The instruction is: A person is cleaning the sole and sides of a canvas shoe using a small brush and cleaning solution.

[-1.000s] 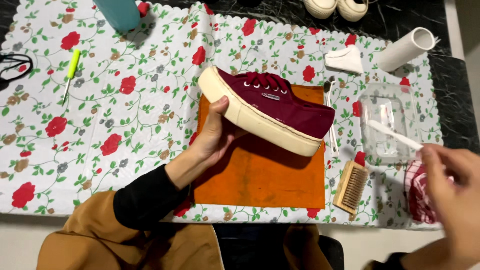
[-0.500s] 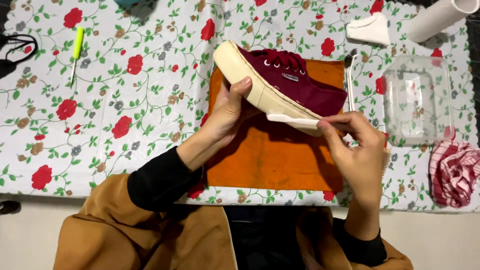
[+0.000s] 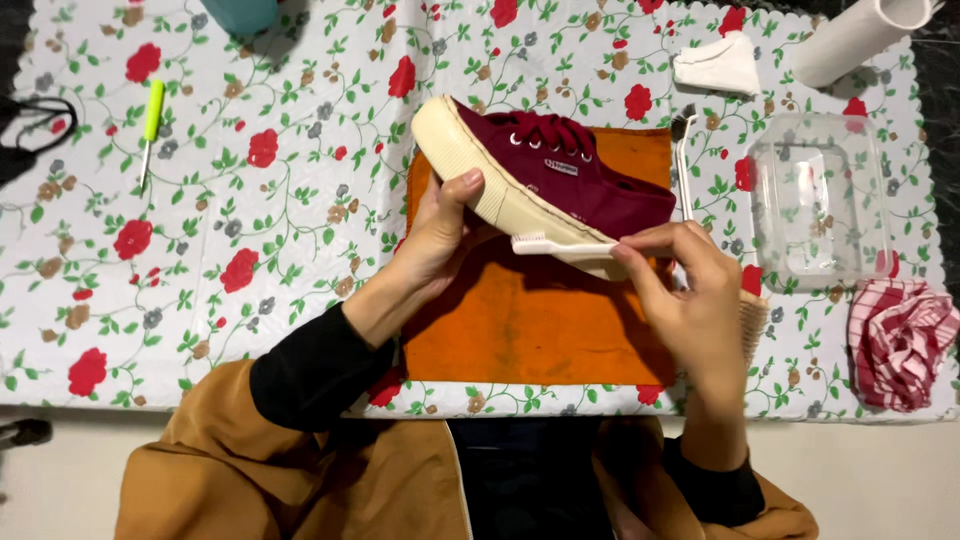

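My left hand [image 3: 435,245] grips a maroon canvas sneaker [image 3: 580,185] with a thick cream sole, holding it tilted on its side above an orange cloth [image 3: 530,320]. My thumb rests on the sole near the toe. My right hand [image 3: 690,300] pinches a white toothbrush [image 3: 545,244], whose bristled head lies against the cream sole's lower edge.
The flowered tablecloth [image 3: 250,200] carries a clear plastic container [image 3: 820,205], a red striped rag [image 3: 900,340], a wooden brush [image 3: 752,325] partly behind my right hand, a white folded cloth [image 3: 720,65], a paper roll [image 3: 860,30], and a green-handled tool [image 3: 150,120] at left.
My right hand came in from the right edge with the toothbrush and set it against the sole. The brush head has since slid leftward along the sole; the sneaker stays held.
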